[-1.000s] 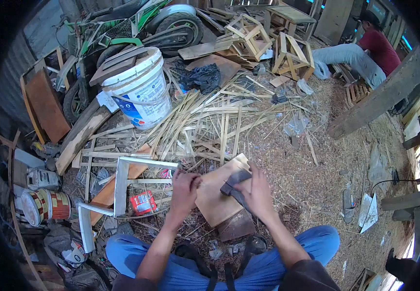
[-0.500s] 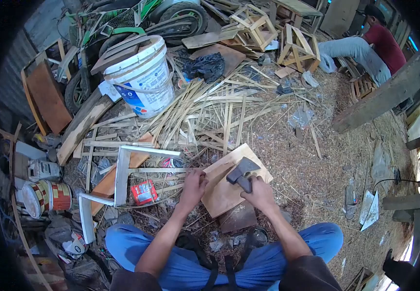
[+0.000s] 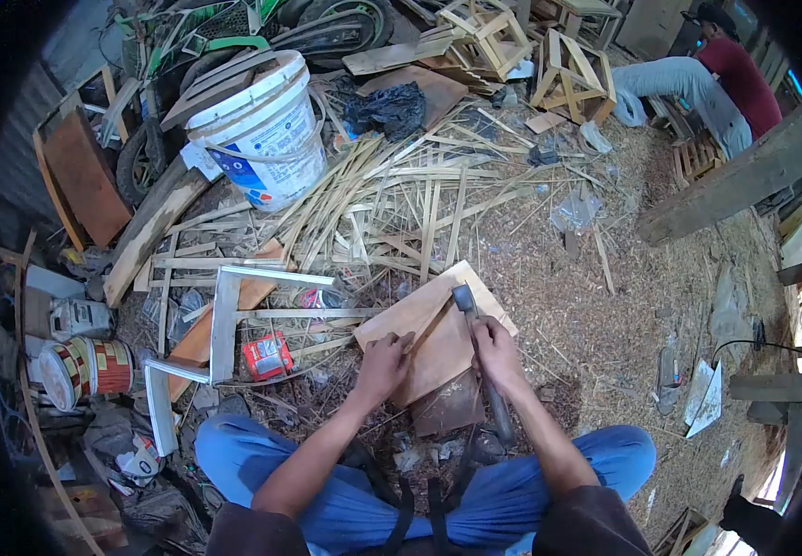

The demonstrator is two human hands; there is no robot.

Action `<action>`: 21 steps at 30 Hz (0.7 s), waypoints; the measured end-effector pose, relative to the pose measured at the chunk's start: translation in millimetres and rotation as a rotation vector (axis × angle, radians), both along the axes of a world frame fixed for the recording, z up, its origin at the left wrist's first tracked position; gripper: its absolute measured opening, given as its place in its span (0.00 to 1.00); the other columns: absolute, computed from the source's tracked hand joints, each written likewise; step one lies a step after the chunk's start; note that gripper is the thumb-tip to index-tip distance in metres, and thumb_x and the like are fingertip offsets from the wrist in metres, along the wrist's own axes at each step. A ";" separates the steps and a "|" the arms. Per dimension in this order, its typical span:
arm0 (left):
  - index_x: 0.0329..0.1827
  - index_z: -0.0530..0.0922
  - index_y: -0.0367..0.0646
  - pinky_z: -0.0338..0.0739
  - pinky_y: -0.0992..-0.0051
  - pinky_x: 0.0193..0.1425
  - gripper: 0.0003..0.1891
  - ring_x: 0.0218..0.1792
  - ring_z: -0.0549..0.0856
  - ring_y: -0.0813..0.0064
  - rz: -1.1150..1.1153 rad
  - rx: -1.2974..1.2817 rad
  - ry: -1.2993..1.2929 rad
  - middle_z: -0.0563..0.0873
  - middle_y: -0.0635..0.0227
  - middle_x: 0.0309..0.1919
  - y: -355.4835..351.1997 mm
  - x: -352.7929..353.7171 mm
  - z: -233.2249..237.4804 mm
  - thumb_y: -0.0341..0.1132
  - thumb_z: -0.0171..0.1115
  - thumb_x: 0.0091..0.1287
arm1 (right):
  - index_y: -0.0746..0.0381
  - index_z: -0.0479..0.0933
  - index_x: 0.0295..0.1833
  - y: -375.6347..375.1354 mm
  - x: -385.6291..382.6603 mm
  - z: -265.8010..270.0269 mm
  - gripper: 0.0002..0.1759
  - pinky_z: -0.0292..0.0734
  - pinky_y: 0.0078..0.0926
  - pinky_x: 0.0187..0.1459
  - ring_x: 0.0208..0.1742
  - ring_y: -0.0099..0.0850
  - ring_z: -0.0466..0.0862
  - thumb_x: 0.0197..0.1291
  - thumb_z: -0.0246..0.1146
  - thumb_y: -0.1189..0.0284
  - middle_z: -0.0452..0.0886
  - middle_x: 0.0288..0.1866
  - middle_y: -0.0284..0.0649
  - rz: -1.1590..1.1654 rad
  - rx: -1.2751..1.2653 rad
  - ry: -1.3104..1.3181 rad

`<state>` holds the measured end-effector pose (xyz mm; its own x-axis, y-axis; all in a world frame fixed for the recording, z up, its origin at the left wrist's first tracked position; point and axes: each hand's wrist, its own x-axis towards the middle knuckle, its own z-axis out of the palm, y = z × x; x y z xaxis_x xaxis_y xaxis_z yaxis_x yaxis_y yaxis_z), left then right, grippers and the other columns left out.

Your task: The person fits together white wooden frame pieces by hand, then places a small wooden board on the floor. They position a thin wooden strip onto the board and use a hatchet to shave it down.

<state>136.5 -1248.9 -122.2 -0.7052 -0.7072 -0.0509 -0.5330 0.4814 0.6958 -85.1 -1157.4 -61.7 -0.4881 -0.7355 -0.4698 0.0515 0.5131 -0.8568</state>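
Note:
A square, light wooden board lies tilted between my knees, over a dark brown wooden block. My right hand is wrapped round the handle of a hatchet, just below its head. The hatchet head is over the board's upper part, and the dark handle runs down toward my lap. On the board's left side, my left hand is closed on one end of a narrow brown wood strip. The strip slants across the board toward the hatchet head.
White angled frame pieces and a red packet lie left. A white bucket stands beyond, beside scattered thin wood strips. Wooden stool frames sit farther back. Another person sits at upper right, behind a thick beam.
The hatchet has turned from lying broadside over the board to edge-on, its handle now showing below my right hand. My left hand has shifted slightly down and right, onto the board.

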 end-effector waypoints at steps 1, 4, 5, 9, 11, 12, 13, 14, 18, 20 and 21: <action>0.66 0.80 0.41 0.76 0.55 0.56 0.24 0.46 0.84 0.48 0.004 -0.046 -0.045 0.85 0.52 0.44 2.0 1.2 1.6 0.31 0.66 0.65 | 0.70 0.78 0.57 0.0 2.2 -1.6 0.21 0.80 0.39 0.36 0.31 0.36 0.83 0.75 0.60 0.60 0.81 0.30 0.43 0.100 -0.058 0.256; 0.66 0.80 0.41 0.77 0.56 0.55 0.24 0.43 0.86 0.49 0.032 0.043 -0.003 0.86 0.52 0.40 -2.2 1.4 1.6 0.31 0.67 0.64 | 0.72 0.78 0.56 -1.6 1.6 21.5 0.24 0.81 0.40 0.46 0.39 0.39 0.86 0.73 0.64 0.59 0.85 0.36 0.50 0.174 -0.069 0.482; 0.66 0.80 0.41 0.77 0.56 0.55 0.24 0.43 0.86 0.49 0.031 0.044 -0.003 0.86 0.52 0.40 -1.8 1.3 1.9 0.31 0.67 0.64 | 0.71 0.79 0.56 -0.5 -4.2 20.9 0.25 0.81 0.40 0.46 0.40 0.38 0.87 0.68 0.69 0.59 0.87 0.40 0.50 0.206 -0.019 0.432; 0.65 0.81 0.40 0.81 0.57 0.50 0.24 0.41 0.88 0.50 0.048 0.212 0.074 0.88 0.51 0.37 -0.8 -2.4 10.6 0.33 0.68 0.63 | 0.70 0.78 0.54 10.1 -18.1 8.7 0.21 0.83 0.35 0.35 0.38 0.32 0.87 0.67 0.72 0.65 0.86 0.39 0.43 0.456 0.290 0.162; 0.64 0.81 0.40 0.82 0.57 0.48 0.24 0.41 0.89 0.51 0.072 0.258 0.050 0.88 0.50 0.37 -1.8 -2.5 14.7 0.33 0.69 0.63 | 0.71 0.77 0.54 19.9 -7.9 -3.0 0.21 0.83 0.31 0.31 0.38 0.30 0.87 0.68 0.71 0.65 0.84 0.37 0.42 0.337 0.282 -0.046; 0.65 0.80 0.41 0.82 0.57 0.48 0.27 0.42 0.89 0.50 0.040 0.258 0.032 0.88 0.50 0.38 -3.3 -2.6 14.8 0.34 0.70 0.61 | 0.72 0.76 0.55 18.5 -2.6 -2.1 0.20 0.82 0.28 0.26 0.37 0.28 0.86 0.70 0.70 0.66 0.83 0.35 0.42 0.221 0.272 -0.255; 0.67 0.79 0.41 0.83 0.56 0.47 0.29 0.43 0.89 0.50 0.009 0.258 0.012 0.88 0.50 0.38 -3.2 -1.3 14.8 0.34 0.70 0.60 | 0.73 0.75 0.55 19.3 -0.4 1.2 0.21 0.83 0.26 0.22 0.31 0.28 0.86 0.71 0.68 0.65 0.83 0.34 0.43 0.213 0.241 -0.309; 0.67 0.79 0.41 0.83 0.56 0.47 0.29 0.43 0.89 0.50 0.015 0.259 0.015 0.88 0.50 0.38 -2.7 0.0 14.8 0.34 0.70 0.60 | 0.73 0.75 0.55 18.1 1.4 5.3 0.21 0.83 0.26 0.22 0.31 0.28 0.86 0.71 0.68 0.65 0.83 0.34 0.43 0.218 0.243 -0.306; 0.73 0.74 0.44 0.82 0.55 0.50 0.36 0.45 0.89 0.48 -0.068 0.235 -0.036 0.88 0.49 0.42 0.8 2.3 7.3 0.36 0.71 0.58 | 0.73 0.75 0.54 17.2 4.8 5.4 0.20 0.81 0.28 0.22 0.22 0.29 0.84 0.71 0.68 0.66 0.83 0.33 0.43 0.298 0.289 -0.165; 0.74 0.72 0.45 0.81 0.54 0.51 0.37 0.45 0.88 0.47 -0.088 0.199 -0.061 0.87 0.49 0.43 4.3 6.9 -0.1 0.36 0.71 0.57 | 0.73 0.76 0.53 15.1 7.7 1.4 0.19 0.80 0.28 0.22 0.20 0.29 0.83 0.71 0.68 0.67 0.82 0.33 0.43 0.309 0.267 -0.130; 0.74 0.72 0.44 0.81 0.54 0.52 0.38 0.45 0.88 0.47 -0.062 0.181 0.007 0.87 0.50 0.43 5.4 8.1 0.9 0.36 0.71 0.57 | 0.73 0.76 0.54 10.8 10.6 11.5 0.20 0.82 0.31 0.25 0.22 0.33 0.85 0.70 0.69 0.67 0.83 0.33 0.45 0.327 0.269 -0.055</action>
